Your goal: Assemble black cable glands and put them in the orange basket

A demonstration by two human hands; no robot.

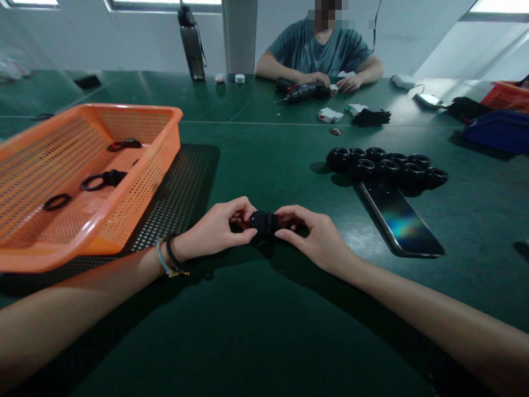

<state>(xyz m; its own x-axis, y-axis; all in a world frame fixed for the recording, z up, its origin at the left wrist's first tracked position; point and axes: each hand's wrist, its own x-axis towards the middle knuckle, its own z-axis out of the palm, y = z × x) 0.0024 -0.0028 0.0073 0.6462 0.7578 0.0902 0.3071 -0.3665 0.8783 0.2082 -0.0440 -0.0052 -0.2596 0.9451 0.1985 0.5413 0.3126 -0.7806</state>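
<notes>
Over the middle of the green table [264, 342], a small black fitting [263, 223] sits pinched between both hands. The left hand [215, 231] grips its nine o'clock end with thumb and curled fingers, and the right hand [314, 237] grips its three o'clock end the same way. Any marking on it is too small to read. Both forearms lie low, wrists angled inward. An orange basket [173, 118] stands at ten o'clock, a cluster of black rings [384, 162] at two o'clock, and a phone [403, 220] just below them.
</notes>
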